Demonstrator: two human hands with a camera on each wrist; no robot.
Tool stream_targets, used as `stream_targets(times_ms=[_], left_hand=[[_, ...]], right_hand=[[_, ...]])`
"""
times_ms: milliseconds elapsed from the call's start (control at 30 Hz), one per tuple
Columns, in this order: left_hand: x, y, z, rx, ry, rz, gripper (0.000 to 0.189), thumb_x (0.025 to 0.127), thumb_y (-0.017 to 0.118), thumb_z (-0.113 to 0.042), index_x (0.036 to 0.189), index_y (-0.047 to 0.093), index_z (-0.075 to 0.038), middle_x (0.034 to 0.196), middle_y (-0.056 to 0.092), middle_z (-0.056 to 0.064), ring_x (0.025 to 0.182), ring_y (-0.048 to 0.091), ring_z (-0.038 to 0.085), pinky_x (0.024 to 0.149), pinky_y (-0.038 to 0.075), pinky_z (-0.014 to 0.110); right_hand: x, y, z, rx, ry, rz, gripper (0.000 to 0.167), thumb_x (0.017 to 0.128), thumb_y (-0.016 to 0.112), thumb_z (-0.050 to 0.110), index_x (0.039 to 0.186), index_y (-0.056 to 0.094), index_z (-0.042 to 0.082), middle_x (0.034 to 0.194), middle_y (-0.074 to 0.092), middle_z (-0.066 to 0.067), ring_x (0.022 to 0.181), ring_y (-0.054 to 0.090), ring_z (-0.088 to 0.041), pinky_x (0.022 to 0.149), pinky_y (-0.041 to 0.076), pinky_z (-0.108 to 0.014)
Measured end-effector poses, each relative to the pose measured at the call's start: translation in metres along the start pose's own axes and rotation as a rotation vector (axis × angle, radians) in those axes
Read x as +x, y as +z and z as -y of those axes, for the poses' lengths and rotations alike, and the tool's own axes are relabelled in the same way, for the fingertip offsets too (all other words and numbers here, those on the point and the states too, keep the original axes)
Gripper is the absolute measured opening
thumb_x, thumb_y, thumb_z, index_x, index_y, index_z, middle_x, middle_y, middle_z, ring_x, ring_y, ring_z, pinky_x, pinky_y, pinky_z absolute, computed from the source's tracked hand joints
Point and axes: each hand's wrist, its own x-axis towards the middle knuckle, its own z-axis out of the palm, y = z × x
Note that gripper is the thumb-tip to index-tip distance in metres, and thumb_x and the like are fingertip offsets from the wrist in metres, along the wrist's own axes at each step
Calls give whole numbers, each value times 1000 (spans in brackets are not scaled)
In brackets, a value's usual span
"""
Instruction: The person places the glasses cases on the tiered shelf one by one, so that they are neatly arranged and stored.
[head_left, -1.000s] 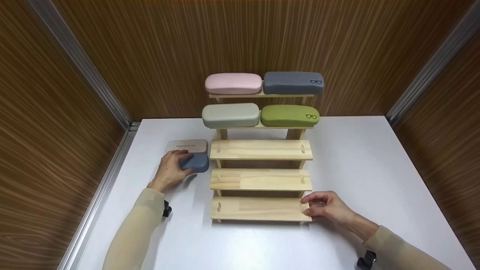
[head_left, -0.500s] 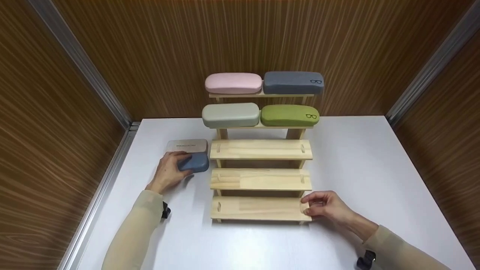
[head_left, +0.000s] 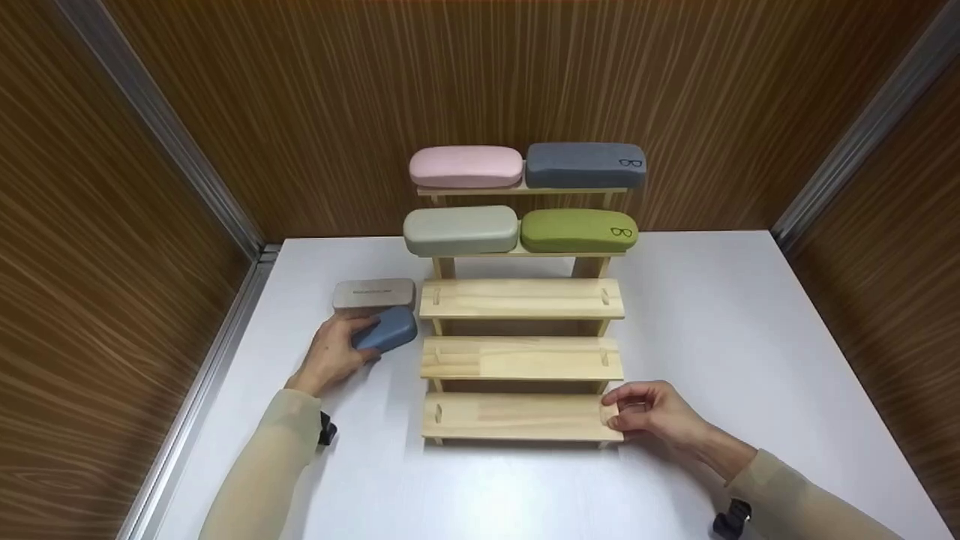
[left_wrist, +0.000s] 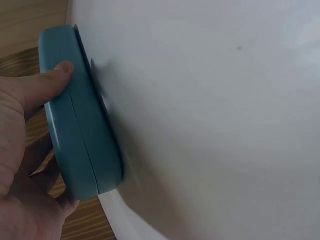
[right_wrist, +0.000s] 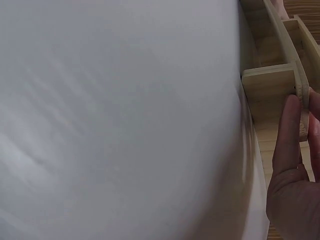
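My left hand (head_left: 335, 351) grips a blue glasses case (head_left: 388, 330) between thumb and fingers, left of a stepped wooden display rack (head_left: 523, 300). In the left wrist view the same blue case (left_wrist: 80, 115) is tilted close to the white surface; whether it touches cannot be told. Just behind it lies a beige glasses case (head_left: 375, 292). At the rack's lowest step, my right hand (head_left: 664, 416) pinches the right end of the board. The right wrist view has its thumb on the board's edge (right_wrist: 301, 100).
Pink (head_left: 466, 166) and dark blue-grey (head_left: 586, 166) glasses cases sit on the top step. Pale green (head_left: 460, 230) and olive green (head_left: 579, 230) cases occupy the step below. Wood-patterned walls (head_left: 465, 75) enclose the white table (head_left: 720, 315) at back and sides.
My left hand has drawn slightly back toward me, and the blue case has turned and come away from the beige one. The right hand keeps its place on the rack.
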Motion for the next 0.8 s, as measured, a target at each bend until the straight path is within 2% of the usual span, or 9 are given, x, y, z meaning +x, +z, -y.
stream_targets(times_ms=[100,267,500,667,800], left_hand=[[-2,-1,1,-9,-11,5,62,90,90,-16,148,72,-4,150,71,23,134,65,41,122,48,65],[-5,-4,1,-13,-23,11,60,93,87,-19,149,71,-4,145,74,23,129,66,40,119,49,63],[-13,-14,2,-20,-7,-22,54,97,82,-16,148,71,-2,141,76,22,127,67,40,117,52,62],[-16,-25,1,-5,25,-41,53,96,81,-15,146,72,-1,140,78,22,126,68,41,114,53,62],[-16,-36,-4,4,78,-49,54,94,82,-14,145,73,-1,144,77,22,125,70,43,110,55,63]], right_hand=[[0,0,-1,9,-14,6,33,92,76,-14,123,80,-3,84,66,12,89,80,-4,84,71,-25],[0,0,-3,-4,-19,-10,33,91,77,-13,121,80,-2,83,66,12,82,75,-1,80,70,-23],[1,0,-3,2,-30,5,33,91,77,-14,121,81,0,80,63,13,77,70,2,77,69,-22],[1,-1,-4,0,-20,6,33,91,78,-13,120,82,4,79,62,14,72,64,4,74,67,-19],[2,-1,-4,-8,-21,4,32,92,78,-12,120,81,2,82,67,14,74,67,3,73,67,-19]])
